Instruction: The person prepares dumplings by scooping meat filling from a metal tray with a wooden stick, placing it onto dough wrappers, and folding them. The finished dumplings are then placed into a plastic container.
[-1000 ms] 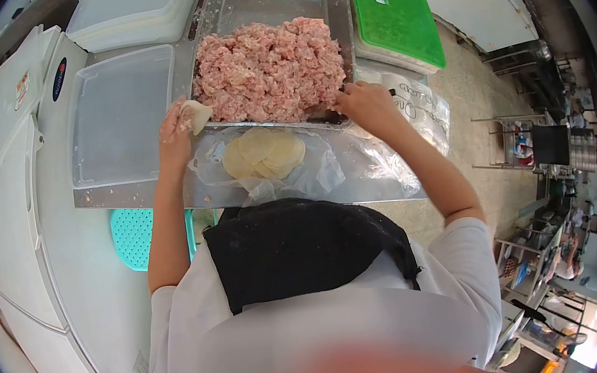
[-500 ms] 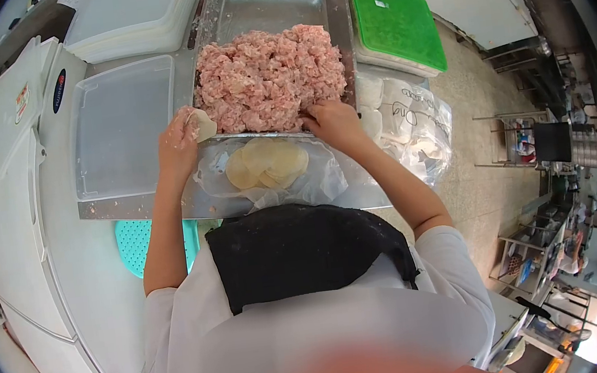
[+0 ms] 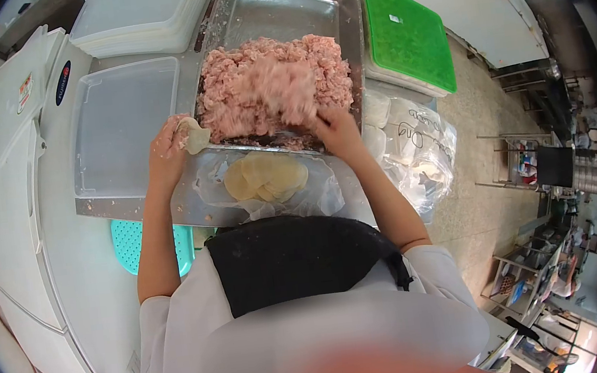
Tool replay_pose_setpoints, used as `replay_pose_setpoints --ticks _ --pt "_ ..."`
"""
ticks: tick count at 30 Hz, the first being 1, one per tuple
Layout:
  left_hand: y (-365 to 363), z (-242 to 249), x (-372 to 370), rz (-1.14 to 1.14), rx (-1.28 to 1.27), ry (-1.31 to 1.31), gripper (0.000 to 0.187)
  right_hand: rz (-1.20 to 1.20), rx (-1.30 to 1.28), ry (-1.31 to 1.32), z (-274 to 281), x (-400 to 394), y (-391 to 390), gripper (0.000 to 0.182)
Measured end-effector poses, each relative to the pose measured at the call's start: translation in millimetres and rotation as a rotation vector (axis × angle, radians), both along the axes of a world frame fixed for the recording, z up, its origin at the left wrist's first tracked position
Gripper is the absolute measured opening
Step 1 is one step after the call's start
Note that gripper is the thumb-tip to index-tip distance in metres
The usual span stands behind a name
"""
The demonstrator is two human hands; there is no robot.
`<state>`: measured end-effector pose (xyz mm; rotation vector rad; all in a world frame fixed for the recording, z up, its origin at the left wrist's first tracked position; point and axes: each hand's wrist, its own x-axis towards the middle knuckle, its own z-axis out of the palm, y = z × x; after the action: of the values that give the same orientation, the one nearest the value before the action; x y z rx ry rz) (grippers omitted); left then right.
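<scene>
My left hand [image 3: 167,148] is closed round a pale, thin dough wrapper [image 3: 196,138] at the tray's near left corner; bits of meat cling to the fingers. At the near right of the metal tray [image 3: 286,12], my right hand [image 3: 340,131] has its fingers closed at the edge of the ground meat [image 3: 225,95]. What those fingers grip is hidden by meat. A large lump of the meat, smeared by motion, rises over the pile beside them. Behind the lump's near side, dark tray bottom shows. Round wrappers [image 3: 266,177] lie overlapping on clear plastic in front of the tray.
A translucent lid or tray [image 3: 126,125] lies at the left, with stacked white containers [image 3: 139,17] behind it. To the right are a green-lidded container [image 3: 406,34] and marked plastic bags [image 3: 411,144]. A turquoise perforated stool [image 3: 139,241] stands below the table edge.
A lump of meat beside my right hand has lifted and blurred, baring tray bottom near the front rim. My left hand still holds the wrapper, slightly lower and farther left. The view has shifted a little.
</scene>
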<state>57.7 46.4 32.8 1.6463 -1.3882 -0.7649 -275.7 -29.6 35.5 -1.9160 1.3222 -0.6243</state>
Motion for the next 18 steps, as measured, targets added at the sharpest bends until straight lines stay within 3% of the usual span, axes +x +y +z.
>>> replay_pose_setpoints --ticks 1,2,6,13,18 --pt "0 -1 1 -0.004 0.002 0.000 0.027 -0.045 -0.035 0.089 14 3 -8 0.030" --pt "0 -3 2 0.005 0.007 0.007 0.027 -0.026 -0.237 0.222 25 3 -18 0.032" --pt "-5 -8 9 0.030 0.019 0.025 0.027 0.034 -0.337 0.445 37 -6 -51 0.030" --pt "-11 -12 13 0.019 -0.032 0.051 0.028 0.012 -0.374 0.610 49 -8 -54 0.028" --pt "-3 -2 9 -0.041 0.022 0.064 0.029 0.065 -0.470 0.929 126 -7 -26 0.030"
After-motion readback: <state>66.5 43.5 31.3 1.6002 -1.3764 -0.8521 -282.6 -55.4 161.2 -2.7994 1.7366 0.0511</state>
